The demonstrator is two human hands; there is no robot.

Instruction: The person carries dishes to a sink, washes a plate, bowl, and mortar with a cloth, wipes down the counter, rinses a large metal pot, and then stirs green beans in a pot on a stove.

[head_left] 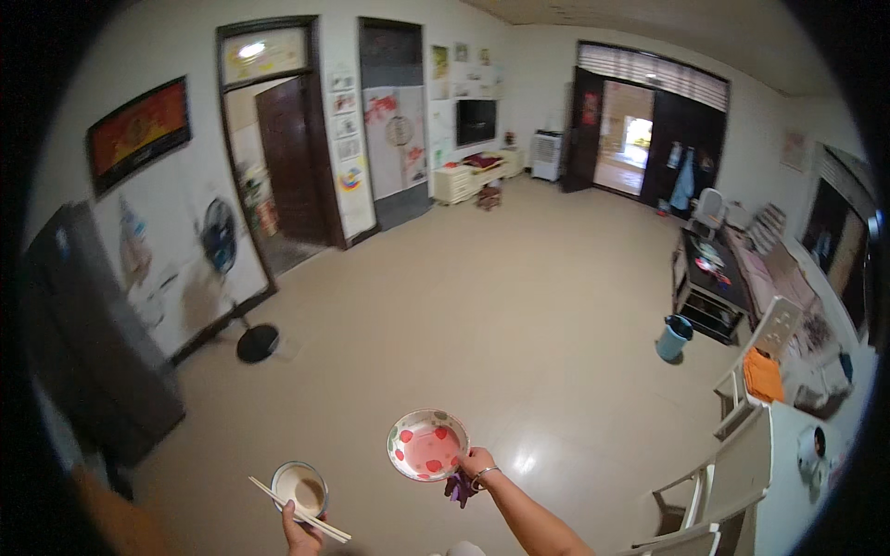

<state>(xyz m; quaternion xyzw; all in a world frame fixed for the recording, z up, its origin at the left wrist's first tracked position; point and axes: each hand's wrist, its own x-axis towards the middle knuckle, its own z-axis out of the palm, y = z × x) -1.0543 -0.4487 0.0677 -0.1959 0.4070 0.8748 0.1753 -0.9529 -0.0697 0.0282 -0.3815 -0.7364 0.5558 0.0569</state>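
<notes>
My left hand (298, 530) holds a small pale bowl (298, 486) together with a pair of light chopsticks (297, 511) that lie across its rim. My right hand (475, 463) grips the near edge of a wider white bowl (426, 445) with red fruit shapes and a reddish inside. A bracelet sits on that wrist, and something purple hangs under the hand. Both bowls are held level above a glossy beige tiled floor (482, 306).
A standing fan (225, 243) with a black base is at the left wall beside a dark wooden door (289, 162). A grey fridge (88, 324) stands at far left. White chairs (714, 482), a blue bin (674, 337), a dark low table (709, 278) and a sofa fill the right.
</notes>
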